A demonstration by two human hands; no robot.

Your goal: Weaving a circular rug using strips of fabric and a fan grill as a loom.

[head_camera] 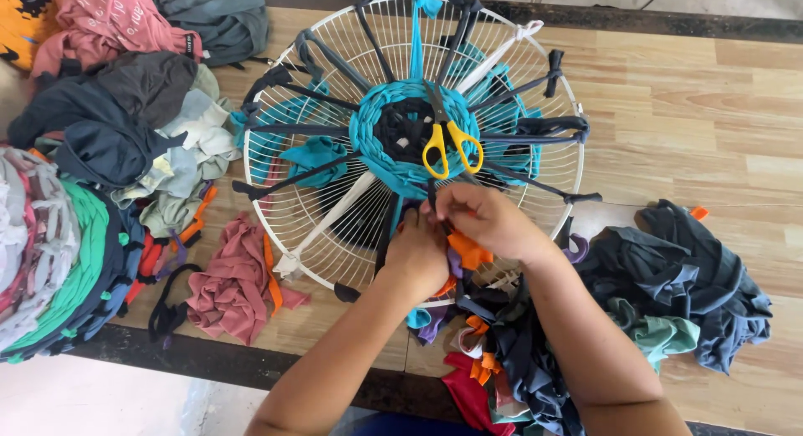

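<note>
Left hand (416,250) and right hand (485,221) met at near edge of round white wire fan-guard frame (288,227), both pinching orange fabric strip (468,252). Frame lay flat on wooden surface (711,118), dark spoke strips (335,164) radiating from teal woven centre (393,152). Yellow-handled scissors (450,143) rested on weave. Judgement: strip tension best kept even, weave packed snug against teal rounds, scissors within reach.

Hands: left hand (416,250) and right hand (483,219) together pinch an orange fabric strip (468,252) at the white wire fan guard (288,206)'s 6 o'clock rim
Centre: yellow-handled scissors (450,139) on teal weaving (376,143)
9 o'clock: clothes pile (134,110)
</note>
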